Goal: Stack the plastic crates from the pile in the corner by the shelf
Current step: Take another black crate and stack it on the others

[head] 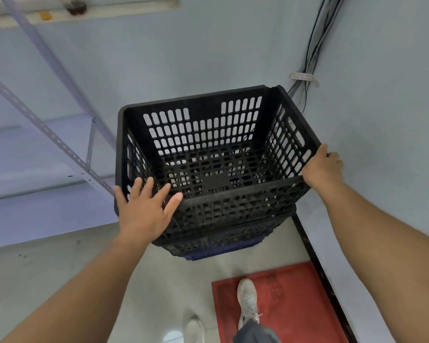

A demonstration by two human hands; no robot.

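Note:
A black slotted plastic crate (203, 134) sits on top of a stack of nested crates (221, 236) in the corner, with a dark blue crate at the bottom of the stack. My left hand (144, 209) rests flat against the crate's near left corner, fingers spread over the rim. My right hand (322, 167) grips the rim at the near right corner, fingers curled around the edge. The top crate holds nothing inside.
A pale metal shelf (47, 134) with slotted uprights stands to the left. A cable bundle (307, 70) runs down the wall corner behind the stack. A red mat (290, 300) lies on the floor under my right shoe (248, 300); a black skirting runs along the right wall.

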